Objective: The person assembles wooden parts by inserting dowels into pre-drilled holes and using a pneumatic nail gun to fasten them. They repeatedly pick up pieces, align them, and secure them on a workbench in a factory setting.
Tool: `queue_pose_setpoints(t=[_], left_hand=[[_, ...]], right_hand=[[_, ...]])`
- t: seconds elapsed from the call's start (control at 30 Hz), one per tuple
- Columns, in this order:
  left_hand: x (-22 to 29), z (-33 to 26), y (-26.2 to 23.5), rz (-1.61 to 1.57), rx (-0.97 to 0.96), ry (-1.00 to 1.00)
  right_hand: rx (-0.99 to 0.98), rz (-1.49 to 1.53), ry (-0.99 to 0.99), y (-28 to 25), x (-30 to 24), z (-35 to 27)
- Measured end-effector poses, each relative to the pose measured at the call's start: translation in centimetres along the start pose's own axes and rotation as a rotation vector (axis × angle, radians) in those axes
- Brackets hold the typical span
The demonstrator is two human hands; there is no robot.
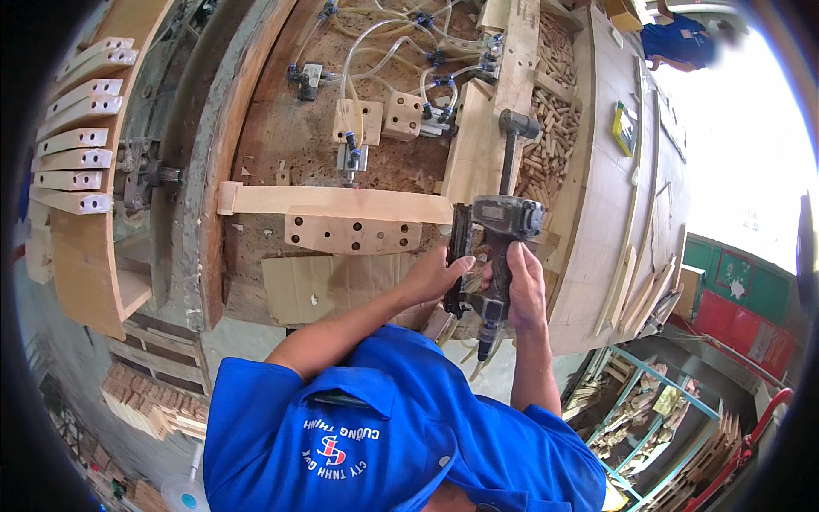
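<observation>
My right hand [527, 286] is wrapped round the handle of a dark, worn air nail gun [509, 215], with its hose fitting pointing back toward me. My left hand [445, 275] closes on the same tool's long magazine, its thumb along the side. Left of the gun lies a pale, slightly curved wooden rail [341, 202], its right end close to the tool. A small wooden piece [228, 197] sits at the rail's left end. Along the near side, a wooden block with dark holes [354, 235] touches the rail; a small air cylinder [351, 160] faces its far side.
Beyond the rail are clear air hoses [367, 51] and drilled wooden blocks [402, 115]. A hammer [518, 125] lies past the gun, beside a trough of wooden dowels [550, 141]. Cardboard [333, 286] covers the near bench. Drilled wooden parts [72, 179] line the left; another person [678, 43] stands far right.
</observation>
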State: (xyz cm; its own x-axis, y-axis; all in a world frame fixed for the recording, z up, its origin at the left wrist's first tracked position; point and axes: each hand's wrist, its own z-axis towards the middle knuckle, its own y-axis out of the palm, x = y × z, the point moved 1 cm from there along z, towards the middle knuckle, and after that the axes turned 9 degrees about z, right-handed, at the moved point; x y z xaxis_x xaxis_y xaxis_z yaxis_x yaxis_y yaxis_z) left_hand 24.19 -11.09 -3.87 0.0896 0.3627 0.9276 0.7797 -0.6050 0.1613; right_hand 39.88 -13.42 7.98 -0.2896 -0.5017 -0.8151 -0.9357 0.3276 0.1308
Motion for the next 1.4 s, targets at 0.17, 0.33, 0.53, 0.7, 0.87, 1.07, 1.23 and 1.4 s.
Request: queue_pose_setpoints(t=[0.17, 0.33, 0.53, 0.7, 0.87, 1.07, 1.23, 1.4], left_hand=[[-0.7, 0.6, -0.8, 0.005, 0.092, 0.006], [-0.4, 0.7, -1.0, -0.031, 0.073, -0.051], [-0.1, 0.7, -1.3, -0.029, 0.051, -0.105], [-0.1, 0.8, -0.9, -0.080, 0.082, -0.035], [0.4, 1.1, -1.2, -0.063, 0.031, -0.125], [-0.5, 1.5, -0.7, -0.108, -0.012, -0.125], [-1.6, 2.1, 1.4, 0.024, -0.007, -0.050], [2.5, 0.2, -0.8, 0.190, -0.094, 0.061]], right_hand=[[-0.006, -0.072, 0.037, 1.4, 0.1, 1.6], [0.014, -0.109, 0.064, 1.4, 0.2, 2.2], [0.019, -0.139, 0.068, 1.8, 0.0, 2.3], [0.021, -0.206, 0.054, 1.7, -0.4, 2.3], [0.031, -0.179, 0.038, 1.8, -0.7, 2.6], [0.044, -0.175, 0.050, 1.2, -0.3, 2.5], [0.108, -0.169, -0.019, 1.3, -1.9, 0.3], [0.266, -0.298, -0.148, -4.7, -3.9, -4.1]])
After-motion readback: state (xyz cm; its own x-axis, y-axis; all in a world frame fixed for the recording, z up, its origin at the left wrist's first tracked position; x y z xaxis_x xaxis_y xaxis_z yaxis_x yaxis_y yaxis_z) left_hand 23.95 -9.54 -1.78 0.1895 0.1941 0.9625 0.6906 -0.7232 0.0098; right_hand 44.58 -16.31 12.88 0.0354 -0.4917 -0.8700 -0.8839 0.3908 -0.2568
